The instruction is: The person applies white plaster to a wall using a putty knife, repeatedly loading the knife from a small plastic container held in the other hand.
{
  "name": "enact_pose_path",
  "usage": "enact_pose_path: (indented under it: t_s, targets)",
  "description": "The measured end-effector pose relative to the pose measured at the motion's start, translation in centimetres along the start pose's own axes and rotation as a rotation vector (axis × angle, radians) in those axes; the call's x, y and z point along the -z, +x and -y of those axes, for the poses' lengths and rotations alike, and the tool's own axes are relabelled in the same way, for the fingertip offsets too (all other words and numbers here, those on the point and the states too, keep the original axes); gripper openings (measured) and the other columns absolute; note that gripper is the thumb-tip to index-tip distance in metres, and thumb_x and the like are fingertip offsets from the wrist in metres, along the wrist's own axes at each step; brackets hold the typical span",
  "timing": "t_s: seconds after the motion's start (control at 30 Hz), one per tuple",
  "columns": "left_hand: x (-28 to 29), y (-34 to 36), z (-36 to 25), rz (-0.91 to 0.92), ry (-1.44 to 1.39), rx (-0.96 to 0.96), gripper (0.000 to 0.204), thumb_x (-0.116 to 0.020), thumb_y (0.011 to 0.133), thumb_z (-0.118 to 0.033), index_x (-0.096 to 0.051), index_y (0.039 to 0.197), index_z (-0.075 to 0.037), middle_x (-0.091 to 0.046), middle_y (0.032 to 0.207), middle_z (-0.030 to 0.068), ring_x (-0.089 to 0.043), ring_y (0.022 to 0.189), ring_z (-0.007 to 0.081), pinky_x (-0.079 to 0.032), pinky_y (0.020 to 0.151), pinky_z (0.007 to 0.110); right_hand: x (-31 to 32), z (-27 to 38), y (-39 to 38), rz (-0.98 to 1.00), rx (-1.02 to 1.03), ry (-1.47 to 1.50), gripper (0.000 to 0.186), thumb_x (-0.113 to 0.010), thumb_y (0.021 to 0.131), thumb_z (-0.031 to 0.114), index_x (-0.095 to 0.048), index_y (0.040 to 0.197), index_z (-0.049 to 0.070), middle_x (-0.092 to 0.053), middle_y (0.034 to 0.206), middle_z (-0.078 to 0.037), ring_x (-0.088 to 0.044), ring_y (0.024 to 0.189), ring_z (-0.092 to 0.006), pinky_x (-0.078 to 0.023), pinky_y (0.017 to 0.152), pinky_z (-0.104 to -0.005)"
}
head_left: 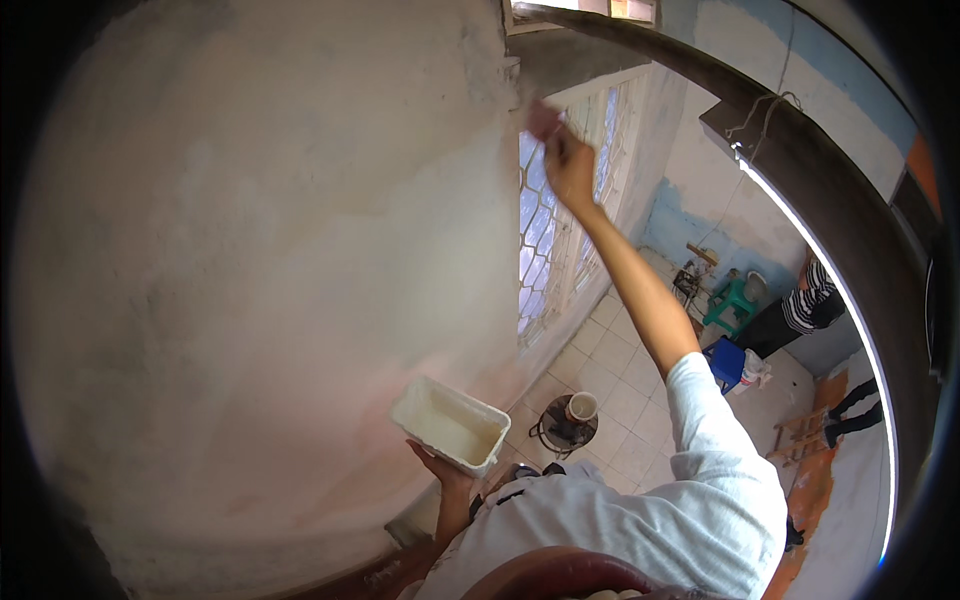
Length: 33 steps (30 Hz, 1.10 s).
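Low against the wall, my left hand (447, 474) supports a white rectangular tub (496, 456) from beneath and along its side. Pale, whitish material lies inside the tub. My right arm is stretched far up and forward. At its end, my right hand (571, 170) is closed on a small pinkish-red piece (544, 119), blurred, so whether it is a sponge or a pad cannot be told. That piece is near the edge where the wall (330, 230) meets the window recess. The wall's surface is patchy, in grey, cream and faint pink.
A window with a patterned metal grille (537, 240) lies beyond the wall's edge. Below, a round stool (566, 440) carries a pot. A dark beam (700, 65) with a bright light strip curves overhead. Across the tiled floor are a green stool (733, 304), a blue stool (725, 362) and other people.
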<state>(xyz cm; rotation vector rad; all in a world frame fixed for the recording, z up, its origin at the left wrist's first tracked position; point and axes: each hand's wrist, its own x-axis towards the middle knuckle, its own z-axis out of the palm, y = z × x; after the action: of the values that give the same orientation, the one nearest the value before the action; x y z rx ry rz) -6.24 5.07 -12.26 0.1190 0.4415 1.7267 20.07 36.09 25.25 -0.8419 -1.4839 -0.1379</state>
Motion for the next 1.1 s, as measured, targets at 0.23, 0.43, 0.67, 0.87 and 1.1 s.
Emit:
enact_pose_path:
  t_s: [0.23, 0.43, 0.67, 0.87, 1.1]
  targets:
    - [-2.1, -0.3, -0.5, -0.015, 0.036, -0.033, 0.084, -0.034, 0.097, -0.077, -0.035, 0.156, -0.016, -0.042, 0.154, 0.0076, -0.045, 0.137, 0.0305, -0.040, 0.113, 0.048, -8.6, 1.2, 2.6, -0.068, 0.131, -0.199, 0.042, -0.057, 0.090, 0.004, -0.064, 0.131, 0.011, -0.071, 0.110, -0.020, -0.071, 0.074, -0.0376, -0.058, 0.066, -0.0445]
    - [-2.3, -0.8, -0.2, -0.009, 0.030, -0.104, 0.084, -0.034, 0.097, -0.076, -0.036, 0.155, -0.015, -0.044, 0.152, 0.0071, -0.046, 0.136, 0.0298, -0.041, 0.112, 0.047, -6.1, 5.9, -5.4, 0.260, 0.289, 0.187, 0.057, -0.059, 0.085, -0.008, -0.060, 0.138, 0.011, -0.068, 0.128, -0.015, -0.070, 0.104, -0.0364, -0.059, 0.087, -0.0401]
    - [-3.0, -0.7, -0.3, -0.020, 0.045, -0.086, 0.083, -0.035, 0.097, -0.076, -0.037, 0.154, -0.015, -0.045, 0.150, 0.0070, -0.048, 0.133, 0.0299, -0.042, 0.110, 0.047, -4.2, -4.9, 6.9, -0.168, -0.080, -0.224, 0.025, -0.056, 0.096, 0.011, -0.069, 0.115, 0.001, -0.071, 0.081, -0.022, -0.071, 0.070, -0.0379, -0.056, 0.062, -0.0453]
    - [-3.6, -1.8, -0.5, 0.002, -0.070, -0.088, 0.075, -0.034, 0.099, -0.073, -0.038, 0.153, -0.021, -0.046, 0.151, 0.0021, -0.048, 0.135, 0.0277, -0.044, 0.110, 0.049, -8.3, 6.1, -3.2, 0.174, 0.245, 0.035, 0.047, -0.063, 0.090, 0.003, -0.061, 0.137, 0.005, -0.073, 0.092, -0.018, -0.071, 0.072, -0.0354, -0.057, 0.067, -0.0432]
    - [-4.9, -0.7, -1.4, -0.055, 0.004, -0.065, 0.083, -0.038, 0.096, -0.077, -0.040, 0.153, -0.017, -0.045, 0.151, 0.0072, -0.046, 0.135, 0.0301, -0.042, 0.110, 0.050, -1.7, -3.7, 3.7, -0.170, -0.040, -0.112, 0.022, -0.061, 0.094, 0.008, -0.071, 0.112, 0.003, -0.073, 0.087, -0.018, -0.071, 0.076, -0.0325, -0.055, 0.072, -0.0421]
